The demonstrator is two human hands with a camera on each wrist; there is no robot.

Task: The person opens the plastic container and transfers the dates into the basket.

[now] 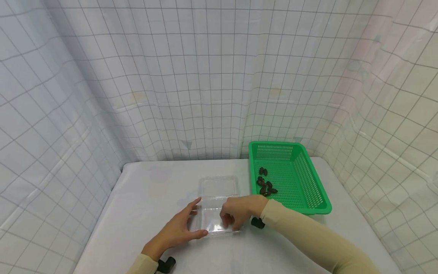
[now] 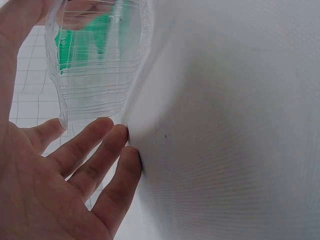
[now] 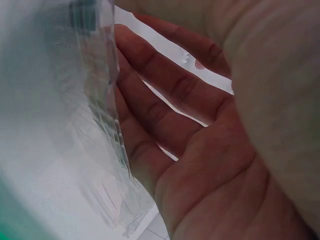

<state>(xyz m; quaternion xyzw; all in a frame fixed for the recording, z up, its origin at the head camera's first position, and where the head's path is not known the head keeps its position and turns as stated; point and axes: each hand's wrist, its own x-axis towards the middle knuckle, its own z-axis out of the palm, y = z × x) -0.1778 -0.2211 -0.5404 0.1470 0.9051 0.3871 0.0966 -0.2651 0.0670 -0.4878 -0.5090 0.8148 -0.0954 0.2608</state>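
A clear plastic clamshell box (image 1: 210, 220) lies on the white table with its lid (image 1: 219, 186) folded back on the far side. My left hand (image 1: 179, 228) is at the box's left side, thumb near the front corner and fingers spread near the back. In the left wrist view, a fingertip (image 2: 52, 131) meets the box's rim. Over the right part of the box, my right hand (image 1: 237, 211) reaches with fingers bent downward. The right wrist view shows its fingers (image 3: 155, 107) against the clear plastic wall (image 3: 107, 100), with nothing visible in the palm.
A green perforated plastic basket (image 1: 319, 190) stands to the right of the box. Several small dark brown oval pieces (image 1: 262, 182) lie along its left side. My right forearm passes in front of the basket. White grid-patterned curtains (image 1: 205, 95) enclose the table.
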